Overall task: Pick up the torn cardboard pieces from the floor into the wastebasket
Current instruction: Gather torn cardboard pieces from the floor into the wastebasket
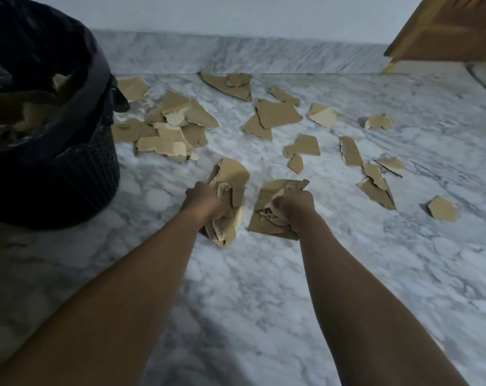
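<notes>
Two bare forearms are reaching up from the bottom of the frame, each ending in a full fist: the left hand [204, 200] is gripping a bundle of torn cardboard [230, 196], its fingers curled tight, and the right hand [294, 206] is clutching a second bundle [272, 210] just beside it, probably gathering several scraps per trip. The lined wastebasket [69, 174] is standing at the upper left, already holding pieces. Many loose pieces [169, 126] are lying scattered across the centre and right of the marble floor [264, 288], beneath a pale wall and a wooden door [445, 26] at the upper right.
</notes>
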### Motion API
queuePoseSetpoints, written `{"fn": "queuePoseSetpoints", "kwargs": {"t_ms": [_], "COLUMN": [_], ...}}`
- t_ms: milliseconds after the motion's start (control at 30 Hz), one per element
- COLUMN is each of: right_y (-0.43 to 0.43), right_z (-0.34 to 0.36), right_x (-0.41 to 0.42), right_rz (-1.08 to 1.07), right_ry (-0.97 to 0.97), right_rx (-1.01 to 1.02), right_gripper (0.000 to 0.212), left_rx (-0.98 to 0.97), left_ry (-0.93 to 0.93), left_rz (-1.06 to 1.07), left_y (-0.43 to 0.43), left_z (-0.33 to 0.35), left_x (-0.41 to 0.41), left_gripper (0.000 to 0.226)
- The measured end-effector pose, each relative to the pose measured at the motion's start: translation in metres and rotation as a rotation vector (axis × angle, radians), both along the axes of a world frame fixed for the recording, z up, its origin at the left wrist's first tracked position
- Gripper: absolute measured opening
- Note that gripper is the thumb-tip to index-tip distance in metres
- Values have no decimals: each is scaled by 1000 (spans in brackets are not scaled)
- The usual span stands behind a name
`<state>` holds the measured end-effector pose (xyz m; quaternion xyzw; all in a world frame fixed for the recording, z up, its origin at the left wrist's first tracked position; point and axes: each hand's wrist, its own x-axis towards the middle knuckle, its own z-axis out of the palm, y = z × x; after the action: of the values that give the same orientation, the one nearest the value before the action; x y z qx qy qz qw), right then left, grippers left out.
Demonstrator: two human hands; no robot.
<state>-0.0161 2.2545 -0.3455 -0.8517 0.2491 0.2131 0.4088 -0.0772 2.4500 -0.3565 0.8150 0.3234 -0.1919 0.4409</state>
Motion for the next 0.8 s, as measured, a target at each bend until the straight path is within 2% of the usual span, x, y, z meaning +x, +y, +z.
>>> {"fn": "queuePoseSetpoints", "kwargs": {"t_ms": [67, 133, 200, 267, 333, 400, 467, 500, 633, 800], "right_y": [2, 0, -7, -22, -45, -72, -91, -94, -70, -41], "right_z": [-1, -2, 3, 14, 26, 36, 38, 38, 20, 7], "right_x": [1, 3, 7, 14, 25, 33, 33, 29, 10, 6], "right_rz": [-9, -2, 28, -33, -150, -232, -234, -208, -136, -171], "right_ry": [-24, -65, -55, -37, -34, -17, 40, 80, 172, 11], "right_rx": [-19, 35, 142, 262, 421, 496, 450, 409, 309, 158], "right_gripper": [26, 24, 39, 49, 46, 43, 43, 41, 32, 30], "left_rx": [13, 59, 103, 127, 168, 297, 404, 393, 184, 142], "left_ry": [15, 1, 2, 41, 94, 147, 169, 161, 78, 25], "left_rz": [-20, -63, -104, -145, -178, -223, -258, -258, -241, -207], "left_y": [2, 5, 7, 10, 13, 15, 17, 17, 17, 15], "left_z": [2, 1, 0, 1, 7, 13, 15, 13, 10, 13], "left_x": [5, 7, 8, 5, 1, -3, -6, -6, -9, -13], "left_gripper": [86, 61, 46, 50, 63, 80, 89, 90, 74, 64]}}
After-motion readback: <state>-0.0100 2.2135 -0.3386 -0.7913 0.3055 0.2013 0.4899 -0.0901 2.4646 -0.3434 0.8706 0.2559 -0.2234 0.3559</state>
